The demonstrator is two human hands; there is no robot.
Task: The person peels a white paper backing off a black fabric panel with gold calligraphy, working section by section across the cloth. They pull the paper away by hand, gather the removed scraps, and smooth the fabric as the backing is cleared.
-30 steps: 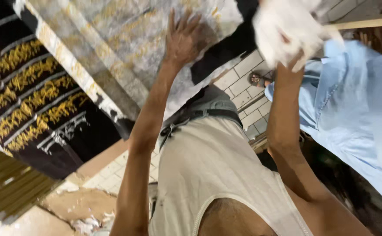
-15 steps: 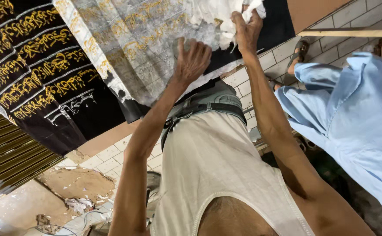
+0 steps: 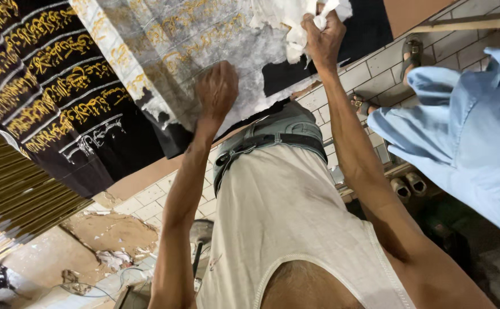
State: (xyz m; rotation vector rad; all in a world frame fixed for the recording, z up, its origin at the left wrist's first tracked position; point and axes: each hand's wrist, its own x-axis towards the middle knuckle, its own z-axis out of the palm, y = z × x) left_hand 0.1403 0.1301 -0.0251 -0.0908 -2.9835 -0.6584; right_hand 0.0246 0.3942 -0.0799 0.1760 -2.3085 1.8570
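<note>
A black cloth with gold embroidery (image 3: pixel 50 91) lies stretched out in front of me. A grey-white paper layer (image 3: pixel 164 51) covers its middle part. My left hand (image 3: pixel 217 90) rests on this layer near its torn lower edge, fingers curled into a fist. My right hand (image 3: pixel 322 39) is further off, closed around a crumpled wad of white paper (image 3: pixel 293 20) that is torn from the layer. Bare black cloth (image 3: pixel 364 28) shows beyond the wad. My white sleeveless shirt and belt fill the lower middle of the view.
Another person in light blue clothes (image 3: pixel 467 131) stands at the right, with sandalled feet (image 3: pixel 413 52) on the pale tiled floor (image 3: pixel 376 66). A wooden bar (image 3: pixel 467 24) runs along the top right. Paper scraps (image 3: pixel 112 258) lie on a brown patch at the lower left.
My left hand went from flat and spread to curled on the paper layer. My right hand carried the white wad down onto the cloth and keeps its grip.
</note>
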